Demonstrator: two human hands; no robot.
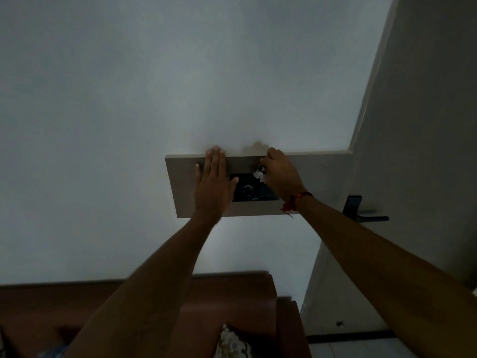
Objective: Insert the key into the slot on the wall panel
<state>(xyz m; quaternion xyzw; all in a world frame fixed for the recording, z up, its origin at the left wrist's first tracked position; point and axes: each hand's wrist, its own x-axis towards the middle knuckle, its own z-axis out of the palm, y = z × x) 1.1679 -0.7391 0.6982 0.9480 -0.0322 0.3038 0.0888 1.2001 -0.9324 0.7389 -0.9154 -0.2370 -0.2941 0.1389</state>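
1. Dim room, head view. A beige wall panel is mounted on the pale wall, running from mid-frame rightward to the door frame.
2. A black control plate sits in the panel's middle, with a round dial on it and faint markings below; too dark to read.
3. Left hand is flat against the panel, fingers straight and together pointing up, thumb splayed right and touching the black plate's left edge. It grips nothing.
4. Fingertips of the left hand reach just past the panel's top edge.
5. Right hand is curled closed, fingers pinched on the key at the black plate's upper right corner.
6. Only a small pale metallic bit of the key shows at the fingers, blurred; it is right at the plate's surface. Cannot tell whether it is in the slot, and the slot itself is hidden by the hand.
7. Right wrist wears a red thread band with loose ends hanging down.
8. Dark door handle with a lever is on the door at right, well apart from the hands.
9. Brown wooden furniture is low in frame, with a patterned cushion at the bottom edge.
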